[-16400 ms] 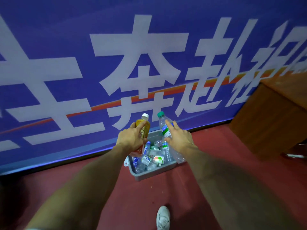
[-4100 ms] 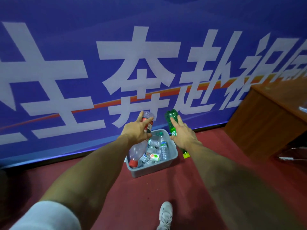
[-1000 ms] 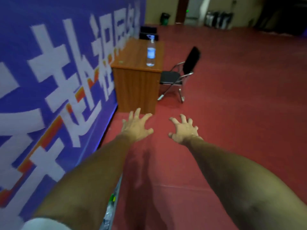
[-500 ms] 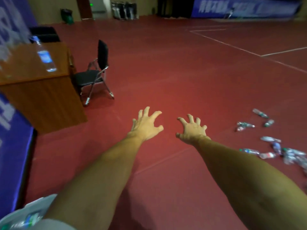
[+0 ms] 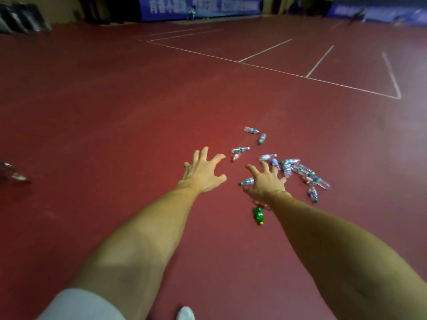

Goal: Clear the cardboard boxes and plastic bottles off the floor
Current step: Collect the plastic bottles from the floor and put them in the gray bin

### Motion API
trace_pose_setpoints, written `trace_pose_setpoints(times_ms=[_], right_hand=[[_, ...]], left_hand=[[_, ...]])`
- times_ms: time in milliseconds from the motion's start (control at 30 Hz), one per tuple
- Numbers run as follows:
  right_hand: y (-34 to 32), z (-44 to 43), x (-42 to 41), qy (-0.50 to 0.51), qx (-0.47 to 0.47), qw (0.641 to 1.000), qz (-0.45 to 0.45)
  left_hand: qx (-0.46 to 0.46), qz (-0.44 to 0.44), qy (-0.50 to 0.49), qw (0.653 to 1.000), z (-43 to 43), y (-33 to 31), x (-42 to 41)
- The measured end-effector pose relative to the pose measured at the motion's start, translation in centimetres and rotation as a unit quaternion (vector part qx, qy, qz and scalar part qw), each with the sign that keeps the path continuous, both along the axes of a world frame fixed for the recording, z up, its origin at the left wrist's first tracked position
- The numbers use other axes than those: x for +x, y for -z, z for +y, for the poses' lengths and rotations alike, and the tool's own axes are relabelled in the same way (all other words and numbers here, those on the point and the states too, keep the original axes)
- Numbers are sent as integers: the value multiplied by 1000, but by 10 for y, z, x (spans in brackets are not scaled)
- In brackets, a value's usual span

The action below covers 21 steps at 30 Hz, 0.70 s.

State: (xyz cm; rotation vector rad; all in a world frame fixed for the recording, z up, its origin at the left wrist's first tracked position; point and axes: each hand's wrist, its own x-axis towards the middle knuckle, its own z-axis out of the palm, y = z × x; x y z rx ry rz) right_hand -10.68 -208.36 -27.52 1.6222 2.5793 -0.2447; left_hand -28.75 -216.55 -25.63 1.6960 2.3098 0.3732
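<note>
Several clear plastic bottles lie scattered on the red floor, right of centre. A green bottle lies nearest to me, under my right forearm. Another clear bottle shows just left of my right hand. My left hand is stretched forward with fingers spread and holds nothing. My right hand is also spread and empty, raised in front of the bottle pile. No cardboard box is in view.
White court lines cross the red floor further out. Blue banners line the far wall. A chair leg shows at the left edge. My white shoe is at the bottom edge.
My view has swung right: the desk and chair have left the frame and the bottle pile now lies in front of my hands. Both hands stay spread and empty.
</note>
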Motion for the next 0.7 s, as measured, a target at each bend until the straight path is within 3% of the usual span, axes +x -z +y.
trace_pose_setpoints(times_ms=[433, 700], right_hand=[[19, 223, 67, 139, -5, 990, 37], [38, 347, 142, 212, -16, 976, 51]], left_hand=[[-18, 54, 135, 989, 279, 18, 50], [-31, 78, 207, 975, 419, 34, 132]])
